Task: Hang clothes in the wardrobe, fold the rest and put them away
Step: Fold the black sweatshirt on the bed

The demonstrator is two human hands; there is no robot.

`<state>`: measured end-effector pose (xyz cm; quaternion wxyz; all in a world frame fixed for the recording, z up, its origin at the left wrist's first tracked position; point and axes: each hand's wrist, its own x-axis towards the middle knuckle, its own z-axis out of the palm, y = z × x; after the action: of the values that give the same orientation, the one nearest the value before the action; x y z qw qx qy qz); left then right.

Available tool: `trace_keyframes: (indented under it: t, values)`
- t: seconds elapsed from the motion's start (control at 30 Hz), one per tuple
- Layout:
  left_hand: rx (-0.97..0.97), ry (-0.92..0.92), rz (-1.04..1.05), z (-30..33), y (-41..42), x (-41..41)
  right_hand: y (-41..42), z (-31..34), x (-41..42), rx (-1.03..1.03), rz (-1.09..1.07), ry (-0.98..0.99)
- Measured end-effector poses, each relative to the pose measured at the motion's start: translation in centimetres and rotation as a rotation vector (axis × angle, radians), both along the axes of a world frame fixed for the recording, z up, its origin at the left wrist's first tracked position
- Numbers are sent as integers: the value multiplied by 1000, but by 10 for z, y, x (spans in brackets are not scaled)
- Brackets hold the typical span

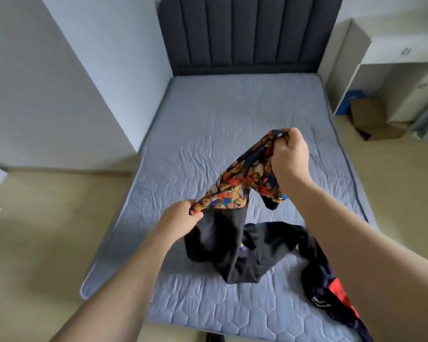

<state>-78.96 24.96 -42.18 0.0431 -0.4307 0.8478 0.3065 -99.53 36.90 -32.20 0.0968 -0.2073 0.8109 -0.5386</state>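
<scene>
A garment with a colourful patterned band (242,186) and a black lower part hangs in the air above the bed (208,134). My left hand (181,218) grips its near lower corner. My right hand (290,151) is closed on its far upper end, raised higher. The black cloth droops down onto a dark heap of clothes (277,238) on the mattress. A navy and red garment (331,290) lies beside my right forearm near the bed's front right edge.
A dark padded headboard (247,33) stands at the far end. A white wardrobe side (47,82) rises on the left. At the right are a white desk unit (393,53) and a cardboard box (373,119) on the floor.
</scene>
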Motion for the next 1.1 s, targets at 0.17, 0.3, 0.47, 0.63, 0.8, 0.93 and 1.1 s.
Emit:
trace_keyframes:
  t: [0.17, 0.3, 0.47, 0.63, 0.8, 0.93, 1.1]
  values:
    - [114, 32, 21, 21, -25, 32, -21, 26, 15, -10, -63, 38]
    - [83, 125, 50, 49, -39, 23, -22, 29, -3, 27, -206, -68]
    - [217, 140, -92, 72, -38, -5, -41, 40, -33, 37, -159, -152]
    - [307, 92, 9, 66, -27, -42, -74, 52, -50, 57, 117, -5]
    - [723, 418, 373, 22, -24, -37, -113, 32, -35, 103, 290, 73]
    - [949, 581, 570, -3, -41, -21, -162, 14, -3, 185, 414, 128]
    - [1001, 541, 793, -61, -103, 27, -256, -36, 61, 315, 588, 179]
